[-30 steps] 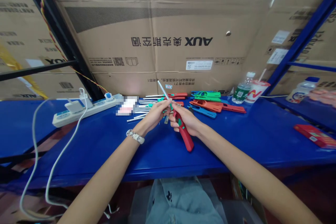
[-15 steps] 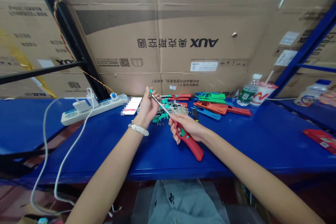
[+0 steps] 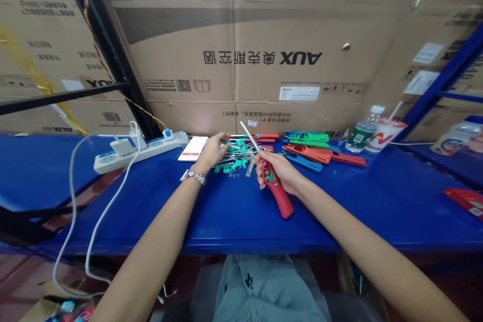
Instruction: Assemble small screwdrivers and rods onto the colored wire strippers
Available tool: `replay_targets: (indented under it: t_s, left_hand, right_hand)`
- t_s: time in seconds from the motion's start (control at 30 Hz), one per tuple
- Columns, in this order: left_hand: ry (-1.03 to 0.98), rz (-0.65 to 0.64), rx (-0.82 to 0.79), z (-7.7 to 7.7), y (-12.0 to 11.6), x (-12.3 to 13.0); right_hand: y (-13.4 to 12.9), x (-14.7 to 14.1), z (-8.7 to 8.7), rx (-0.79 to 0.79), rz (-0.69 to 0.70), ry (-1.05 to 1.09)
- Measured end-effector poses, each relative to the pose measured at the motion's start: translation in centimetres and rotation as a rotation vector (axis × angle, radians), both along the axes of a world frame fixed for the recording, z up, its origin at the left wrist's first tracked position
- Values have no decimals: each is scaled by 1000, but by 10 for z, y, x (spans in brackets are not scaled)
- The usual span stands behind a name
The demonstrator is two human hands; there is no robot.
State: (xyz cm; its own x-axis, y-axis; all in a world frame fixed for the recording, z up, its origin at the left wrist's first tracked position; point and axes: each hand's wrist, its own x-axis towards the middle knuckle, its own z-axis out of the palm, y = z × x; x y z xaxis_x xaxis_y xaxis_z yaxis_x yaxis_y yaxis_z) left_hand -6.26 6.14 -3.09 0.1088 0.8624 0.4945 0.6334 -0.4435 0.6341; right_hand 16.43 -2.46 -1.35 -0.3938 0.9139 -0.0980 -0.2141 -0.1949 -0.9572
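Note:
My right hand is closed around the red handle of a long-nosed lighter, whose metal tube points up and to the left. A green trigger part shows in its opening. My left hand reaches over the left side of a pile of small green plastic parts and thin metal pieces. Its thumb and fingers look apart, and their tips are partly hidden. Behind the pile lies another red lighter. Green lighter shells, orange-red shells and a blue shell lie to the right.
A phone and a white power strip with cables lie left on the blue table. A water bottle, a paper cup and a red packet are at the right. Cardboard boxes stand behind.
My left hand has left the tip of the lighter's tube and moved down to the pile. My right hand still holds the lighter, its tube now pointing more steeply upward.

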Motion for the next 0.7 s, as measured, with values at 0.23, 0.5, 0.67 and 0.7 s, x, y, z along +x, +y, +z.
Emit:
replay_targets:
  t_s: [0.23,0.5,0.67,0.7]
  left_hand:
    - [-106,-29,59,8,-18,21]
    - [-690,-387,-217,7,-54,80]
    - [-941,-393,-264,10,-52,74]
    - [-982,-397,-273,11,-51,72]
  right_hand:
    - [0,-2,2,-31,10,22]
    - [14,6,-7,257,-50,-106]
    - [19,6,-12,468,-116,-173]
    - [19,6,-12,472,-117,-195]
